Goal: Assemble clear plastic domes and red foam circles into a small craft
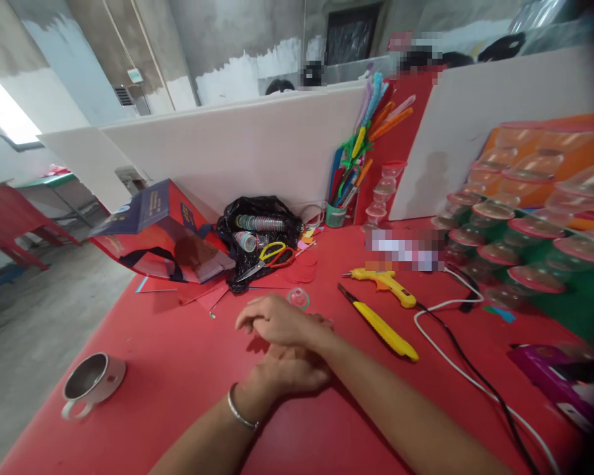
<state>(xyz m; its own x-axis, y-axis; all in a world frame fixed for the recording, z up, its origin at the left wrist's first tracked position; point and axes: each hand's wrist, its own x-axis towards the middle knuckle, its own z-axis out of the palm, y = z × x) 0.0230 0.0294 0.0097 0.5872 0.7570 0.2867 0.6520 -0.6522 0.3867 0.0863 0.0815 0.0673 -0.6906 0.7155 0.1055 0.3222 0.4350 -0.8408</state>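
Observation:
My two arms cross over the red tabletop. My right hand point(274, 320) lies across the top of my left wrist area and points left, its fingers loosely bent and apart with nothing seen in them. Under it rests my left hand point(299, 371), a silver bangle point(238, 408) on its wrist. The left fingers are mostly hidden behind the right forearm. Just beyond the hands is a small clear plastic dome with a green rim point(297, 298). A yellow utility knife point(383, 328) and a yellow glue gun point(385, 282) lie to the right.
A white mug point(95, 382) stands at left. Behind are a red-blue bag point(163, 227), scissors point(264, 260) on a black plastic bag point(272, 204), and a cup of pipe cleaners point(335, 215). Stacked clear domes point(534, 231), cables point(455, 356) and a purple tool point(549, 379) occupy the right.

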